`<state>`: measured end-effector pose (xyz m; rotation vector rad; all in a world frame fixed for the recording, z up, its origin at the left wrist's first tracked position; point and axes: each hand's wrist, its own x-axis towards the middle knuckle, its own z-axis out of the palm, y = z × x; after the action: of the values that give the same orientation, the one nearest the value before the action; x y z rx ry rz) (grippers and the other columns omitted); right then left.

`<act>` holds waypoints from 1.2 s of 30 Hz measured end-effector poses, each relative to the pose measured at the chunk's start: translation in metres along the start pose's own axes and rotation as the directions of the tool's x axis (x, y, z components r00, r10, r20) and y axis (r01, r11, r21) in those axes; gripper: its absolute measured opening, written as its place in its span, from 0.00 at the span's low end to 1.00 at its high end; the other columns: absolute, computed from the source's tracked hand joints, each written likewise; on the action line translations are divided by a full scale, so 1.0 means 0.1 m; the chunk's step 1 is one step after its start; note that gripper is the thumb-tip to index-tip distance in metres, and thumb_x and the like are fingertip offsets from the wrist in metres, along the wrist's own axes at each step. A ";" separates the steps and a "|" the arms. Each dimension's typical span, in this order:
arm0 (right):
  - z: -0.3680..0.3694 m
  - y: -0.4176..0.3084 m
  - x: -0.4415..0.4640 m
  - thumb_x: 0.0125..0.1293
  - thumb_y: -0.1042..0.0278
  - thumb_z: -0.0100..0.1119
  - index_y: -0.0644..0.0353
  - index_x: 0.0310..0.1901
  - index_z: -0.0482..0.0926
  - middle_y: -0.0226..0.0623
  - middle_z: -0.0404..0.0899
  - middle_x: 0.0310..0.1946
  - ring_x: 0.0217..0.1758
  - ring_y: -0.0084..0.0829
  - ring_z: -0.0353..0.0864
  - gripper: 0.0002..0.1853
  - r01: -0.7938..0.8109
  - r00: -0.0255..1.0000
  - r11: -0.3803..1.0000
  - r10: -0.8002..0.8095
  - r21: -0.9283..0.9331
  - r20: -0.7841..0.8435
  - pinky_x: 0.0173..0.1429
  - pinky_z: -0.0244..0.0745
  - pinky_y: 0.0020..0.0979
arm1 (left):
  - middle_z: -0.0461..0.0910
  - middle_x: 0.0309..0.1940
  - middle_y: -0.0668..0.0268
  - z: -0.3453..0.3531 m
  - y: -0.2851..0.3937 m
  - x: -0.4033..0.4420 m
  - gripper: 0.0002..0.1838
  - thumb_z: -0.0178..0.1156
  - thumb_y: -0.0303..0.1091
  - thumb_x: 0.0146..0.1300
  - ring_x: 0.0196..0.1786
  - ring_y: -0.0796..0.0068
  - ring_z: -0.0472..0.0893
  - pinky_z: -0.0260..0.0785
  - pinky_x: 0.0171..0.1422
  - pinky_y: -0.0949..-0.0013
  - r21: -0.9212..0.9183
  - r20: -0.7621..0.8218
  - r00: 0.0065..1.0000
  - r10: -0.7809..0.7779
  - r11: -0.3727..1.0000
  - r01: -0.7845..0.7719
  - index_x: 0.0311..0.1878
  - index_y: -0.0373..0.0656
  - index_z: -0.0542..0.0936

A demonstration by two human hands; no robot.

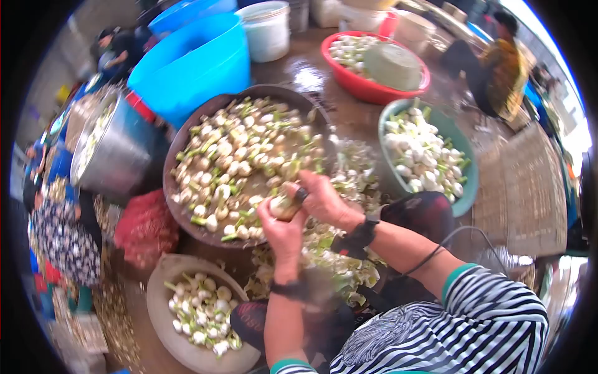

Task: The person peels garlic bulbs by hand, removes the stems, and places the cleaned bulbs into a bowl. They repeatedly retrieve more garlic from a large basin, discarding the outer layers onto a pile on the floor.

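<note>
My left hand [283, 232] is closed round a pale bulb [283, 209], onion- or garlic-like, over the front edge of the wide dark basin [172, 202]. On the bulb's upper side, my right hand [325, 201] grips with bent fingers; a black band or small tool [301, 195] shows at one finger, too blurred to name. Many similar bulbs [240, 156] with short green stems lie in the basin, some apparently in brownish water. Loose peelings [339, 255] are heaped below and right of my hands.
At right stands a green tub [471, 171] of white bulbs; at lower left, a pale basin [163, 324] holds more. A red basin [330, 68], blue tubs [193, 75], a metal pot [121, 162] and a red mesh sack [147, 227] surround the workspace. Other people [65, 234] sit nearby.
</note>
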<state>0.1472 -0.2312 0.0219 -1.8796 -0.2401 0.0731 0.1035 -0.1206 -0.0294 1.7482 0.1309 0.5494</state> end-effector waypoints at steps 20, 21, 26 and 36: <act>-0.25 -0.04 -0.14 0.67 0.57 0.54 0.68 0.46 0.74 0.30 0.77 0.37 0.42 0.17 0.70 0.19 0.049 0.969 0.947 -0.122 0.318 0.214 0.48 0.70 0.26 | 0.74 0.41 0.64 -0.11 0.23 -0.05 0.26 0.68 0.19 0.46 0.41 0.77 0.76 0.73 0.46 0.73 -0.322 0.276 0.949 -0.153 0.915 0.241 0.49 0.34 0.68; -0.26 -0.04 -0.14 0.67 0.57 0.54 0.68 0.46 0.74 0.30 0.77 0.35 0.40 0.17 0.70 0.18 0.012 0.965 0.941 -0.099 0.337 0.242 0.46 0.70 0.26 | 0.74 0.41 0.63 -0.13 0.23 -0.04 0.27 0.68 0.19 0.45 0.41 0.77 0.77 0.73 0.46 0.73 -0.332 0.304 0.938 -0.167 0.904 0.268 0.50 0.34 0.68; -0.45 0.02 -0.10 0.66 0.60 0.55 0.68 0.40 0.76 0.33 0.78 0.30 0.35 0.21 0.72 0.16 0.068 0.920 0.975 -0.144 0.213 0.363 0.41 0.70 0.28 | 0.75 0.41 0.61 -0.18 0.23 -0.06 0.27 0.67 0.18 0.45 0.41 0.75 0.78 0.76 0.46 0.71 -0.391 0.396 0.894 -0.212 0.842 0.373 0.51 0.32 0.68; -0.54 0.06 -0.12 0.63 0.67 0.52 0.67 0.44 0.77 0.38 0.78 0.33 0.39 0.21 0.73 0.13 0.124 0.908 0.990 -0.138 0.061 0.395 0.46 0.70 0.28 | 0.78 0.39 0.59 -0.27 0.23 -0.06 0.24 0.62 0.31 0.51 0.37 0.69 0.81 0.78 0.39 0.66 -0.512 0.610 0.730 -0.308 0.550 0.660 0.50 0.31 0.69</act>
<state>0.1456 -0.2859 0.0327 -1.7951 -0.6411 0.3697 0.0824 -0.1046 -0.0051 0.9386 0.0679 -0.2602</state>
